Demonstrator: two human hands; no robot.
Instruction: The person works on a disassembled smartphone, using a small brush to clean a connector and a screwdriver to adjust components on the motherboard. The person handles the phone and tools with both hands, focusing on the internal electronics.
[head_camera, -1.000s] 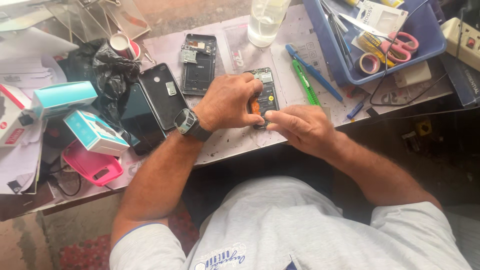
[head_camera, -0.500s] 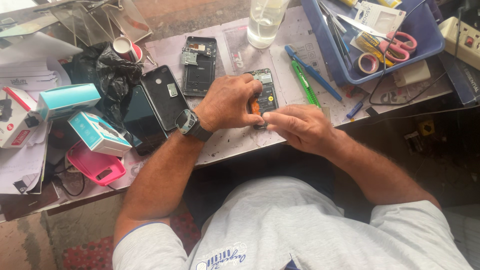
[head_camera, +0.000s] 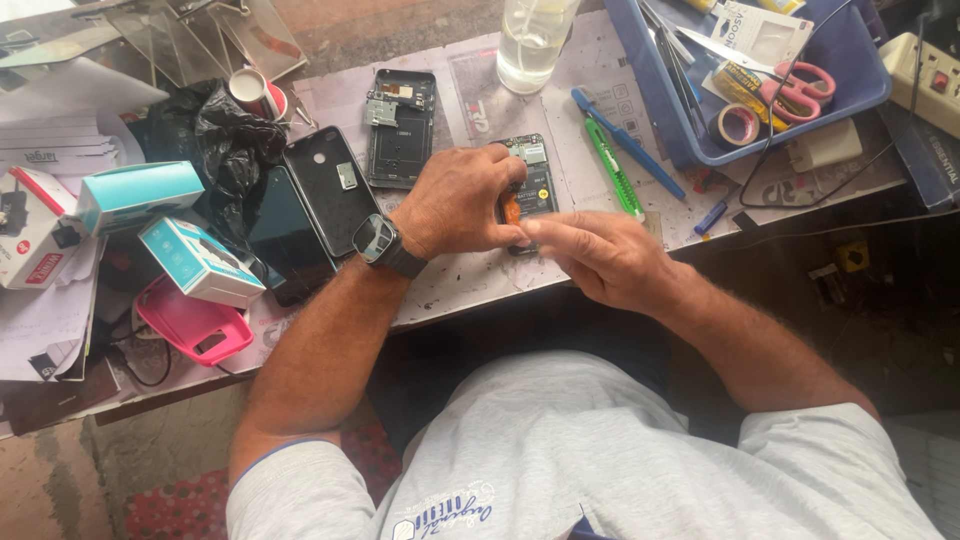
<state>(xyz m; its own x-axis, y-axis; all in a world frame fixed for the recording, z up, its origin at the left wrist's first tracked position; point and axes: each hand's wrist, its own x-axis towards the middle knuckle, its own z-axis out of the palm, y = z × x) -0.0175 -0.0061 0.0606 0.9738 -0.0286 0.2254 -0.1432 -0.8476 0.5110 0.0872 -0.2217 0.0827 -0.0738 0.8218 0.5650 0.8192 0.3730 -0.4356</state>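
An opened phone (head_camera: 530, 180) with its insides exposed lies on the work mat (head_camera: 470, 110) near the table's front edge. My left hand (head_camera: 455, 200), with a dark watch on the wrist, grips the phone's left side with curled fingers. My right hand (head_camera: 600, 260) rests at the phone's lower right corner, its index finger pressing on the edge. Whether a small tool sits between the fingers cannot be seen.
A phone frame (head_camera: 400, 125) and a black back cover (head_camera: 330, 190) lie left of the hands. A green cutter (head_camera: 612, 168) and a blue pen (head_camera: 625, 142) lie right. A blue tray (head_camera: 850, 95) holds scissors and tape. A glass (head_camera: 530, 40), boxes (head_camera: 200, 260) and a pink case (head_camera: 195, 325) also stand about.
Both hands stay on the phone. My right index finger has shifted slightly along the phone's lower edge.
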